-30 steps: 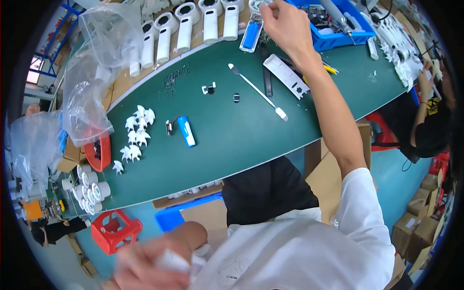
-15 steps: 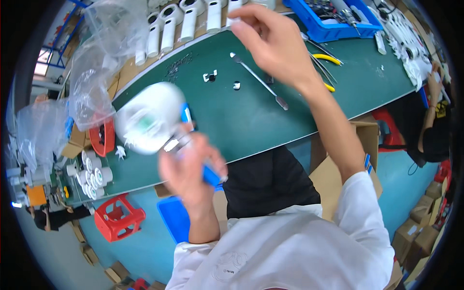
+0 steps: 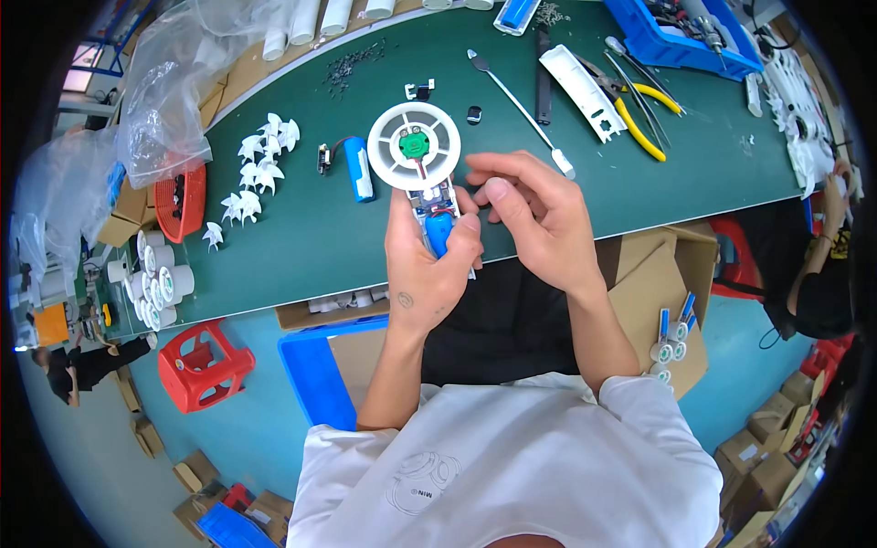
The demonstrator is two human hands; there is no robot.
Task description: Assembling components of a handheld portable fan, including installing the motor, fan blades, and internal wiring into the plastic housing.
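My left hand (image 3: 425,265) grips a white handheld fan (image 3: 376,151) by its handle, round head pointing away from me. Inside the fan head's spoked ring sits a green round board with wires. The handle is uncovered, showing a circuit board (image 3: 431,198) and a blue battery (image 3: 439,234) under my left thumb. Just right of the handle is my right hand (image 3: 544,219), fingers bent and thumb apart from the index finger, with nothing visible held. Its curled fingertips are close to the handle; whether they touch it, I cannot tell. Another blue battery (image 3: 360,171) lies left of the fan, wired to a small board (image 3: 323,158).
White fan blades (image 3: 264,173) lie at left, beside a red basket (image 3: 181,203) and white round parts (image 3: 157,285). A double-ended metal tool (image 3: 519,110), white handle shell (image 3: 582,91), yellow-handled pliers (image 3: 639,128) and blue bin (image 3: 681,41) occupy the right. Small screws (image 3: 352,68) are scattered behind.
My left hand has brought the fan from the left to the middle, turned so its open handle faces up. My right hand has come back from the far row of white fans to beside it.
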